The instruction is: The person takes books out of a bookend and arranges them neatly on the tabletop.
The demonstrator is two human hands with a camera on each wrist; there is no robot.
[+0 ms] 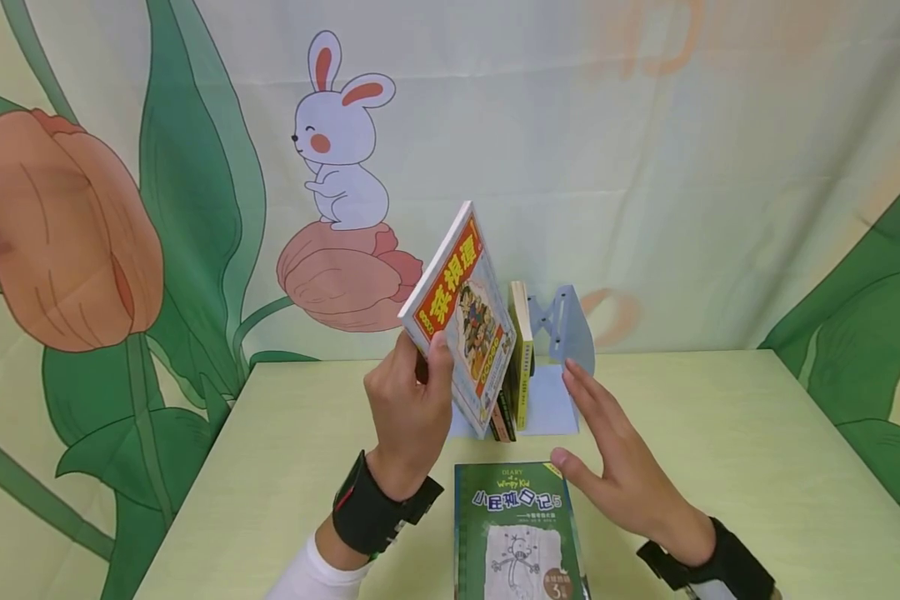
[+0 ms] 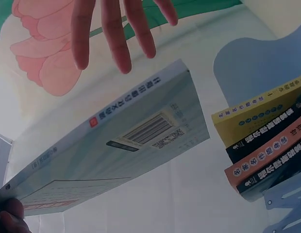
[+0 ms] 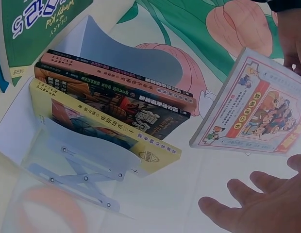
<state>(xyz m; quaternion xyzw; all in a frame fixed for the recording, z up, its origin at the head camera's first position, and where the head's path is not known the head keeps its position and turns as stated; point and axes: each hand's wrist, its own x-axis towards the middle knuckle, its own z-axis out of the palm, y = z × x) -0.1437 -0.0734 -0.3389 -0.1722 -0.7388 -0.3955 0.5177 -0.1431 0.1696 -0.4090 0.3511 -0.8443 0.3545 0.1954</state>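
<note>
My left hand [image 1: 407,404] grips a thin white-edged book [image 1: 482,337] by its lower left edge, thumb on the cover. The book is held tilted above the table, its cover showing a red and yellow title panel and a group of cartoon figures. Its pale back with a barcode shows in the left wrist view. My right hand [image 1: 621,467], fingers stretched out, hovers right of the book, holding nothing. Behind the held book, several books [image 3: 111,107] stand upright in a pale blue bookend stand [image 1: 570,329], the outermost one a yellow book [image 1: 523,358].
A green comic-style book [image 1: 521,533] lies flat on the pale yellow table [image 1: 285,500], in front of the stand. A cloth backdrop [image 1: 690,208] printed with a rabbit and tulips hangs behind the table.
</note>
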